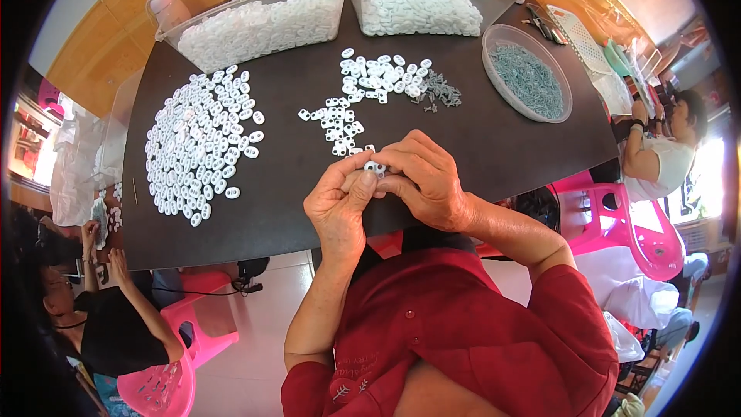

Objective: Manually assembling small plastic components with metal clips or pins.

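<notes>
Close to the table's near edge, my left hand (340, 205) and my right hand (424, 179) pinch a small white plastic piece (373, 167) with holes between their fingertips. My fingers cover part of it. Just beyond lies a group of small white squarish pieces (338, 125) with openings. Farther back is a cluster of white oval two-hole pieces (378, 73), beside a little heap of small grey parts (441, 91). A large spread of white oval two-hole pieces (197, 147) covers the table's left part.
Two clear bins (336, 27) full of white pieces stand at the back. A round clear tub (566, 104) holds grey-green parts. Pliers-like tools (545, 25) lie at the back right. One person (116, 324) works at left, another (656, 154) at right, by pink chairs (648, 243).
</notes>
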Tool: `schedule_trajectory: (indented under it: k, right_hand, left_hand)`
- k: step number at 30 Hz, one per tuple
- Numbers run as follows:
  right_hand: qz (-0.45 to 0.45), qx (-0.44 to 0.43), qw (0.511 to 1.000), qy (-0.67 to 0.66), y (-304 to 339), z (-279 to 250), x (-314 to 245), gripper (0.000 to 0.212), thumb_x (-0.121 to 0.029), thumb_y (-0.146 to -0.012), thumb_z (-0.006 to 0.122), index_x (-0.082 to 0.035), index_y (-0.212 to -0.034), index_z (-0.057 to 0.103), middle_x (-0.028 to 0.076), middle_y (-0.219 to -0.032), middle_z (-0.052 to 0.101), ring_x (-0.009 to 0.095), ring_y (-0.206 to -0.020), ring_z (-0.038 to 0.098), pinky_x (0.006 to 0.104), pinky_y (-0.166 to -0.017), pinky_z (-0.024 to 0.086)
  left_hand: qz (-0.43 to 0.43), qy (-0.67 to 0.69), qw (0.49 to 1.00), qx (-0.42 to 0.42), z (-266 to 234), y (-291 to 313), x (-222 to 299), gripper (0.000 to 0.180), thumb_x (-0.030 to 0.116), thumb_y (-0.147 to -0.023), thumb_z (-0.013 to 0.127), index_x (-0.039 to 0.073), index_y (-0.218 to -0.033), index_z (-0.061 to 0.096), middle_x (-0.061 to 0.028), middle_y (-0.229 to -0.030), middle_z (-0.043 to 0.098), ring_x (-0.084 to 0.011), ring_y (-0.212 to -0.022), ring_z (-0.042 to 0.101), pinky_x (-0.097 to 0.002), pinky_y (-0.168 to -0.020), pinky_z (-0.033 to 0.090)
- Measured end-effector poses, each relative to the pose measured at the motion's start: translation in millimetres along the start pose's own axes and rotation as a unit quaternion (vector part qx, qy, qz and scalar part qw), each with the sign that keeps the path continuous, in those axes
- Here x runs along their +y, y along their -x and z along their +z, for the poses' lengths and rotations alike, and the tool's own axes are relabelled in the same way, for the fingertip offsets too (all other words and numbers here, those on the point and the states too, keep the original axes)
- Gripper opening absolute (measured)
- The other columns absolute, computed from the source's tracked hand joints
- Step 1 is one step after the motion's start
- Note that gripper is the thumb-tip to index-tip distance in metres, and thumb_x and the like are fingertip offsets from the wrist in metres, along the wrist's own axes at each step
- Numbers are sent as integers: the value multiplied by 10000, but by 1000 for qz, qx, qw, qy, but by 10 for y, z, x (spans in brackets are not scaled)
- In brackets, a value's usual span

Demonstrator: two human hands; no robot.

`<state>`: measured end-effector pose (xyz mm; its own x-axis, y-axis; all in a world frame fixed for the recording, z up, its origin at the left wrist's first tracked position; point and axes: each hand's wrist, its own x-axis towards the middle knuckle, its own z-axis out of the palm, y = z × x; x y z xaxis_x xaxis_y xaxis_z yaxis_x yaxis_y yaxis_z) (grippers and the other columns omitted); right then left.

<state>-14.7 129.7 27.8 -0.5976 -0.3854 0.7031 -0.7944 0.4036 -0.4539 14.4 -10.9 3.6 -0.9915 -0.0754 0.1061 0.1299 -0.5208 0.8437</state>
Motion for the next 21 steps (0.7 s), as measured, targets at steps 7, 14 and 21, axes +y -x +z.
schedule_trajectory:
  k: [7,14,21]
  right_hand:
    - [-29,47,998,11,-7,42,-4,333,11,-670,703,6,-991,615,88,-867,618,202,-657,528,298,-578,446]
    - [-14,43,999,0,8,50,-14,334,-7,-671,711,4,-991,616,80,-859,617,189,-659,533,293,-576,444]
    - [-41,67,997,-11,23,100,-19,308,-10,-693,701,12,-988,615,84,-848,615,199,-653,544,301,-570,448]
  left_hand:
    - [47,-3,999,17,31,23,-35,248,67,-859,644,-42,-1081,631,-26,-806,609,-73,-691,542,-195,-644,468]
    - [79,-27,996,38,37,38,-53,240,79,-861,644,-47,-1065,641,-20,-839,607,-66,-722,526,-192,-645,447]
    - [107,-11,992,68,56,82,-142,216,104,-879,629,-46,-1033,646,-15,-838,594,-62,-717,502,-192,-644,429]
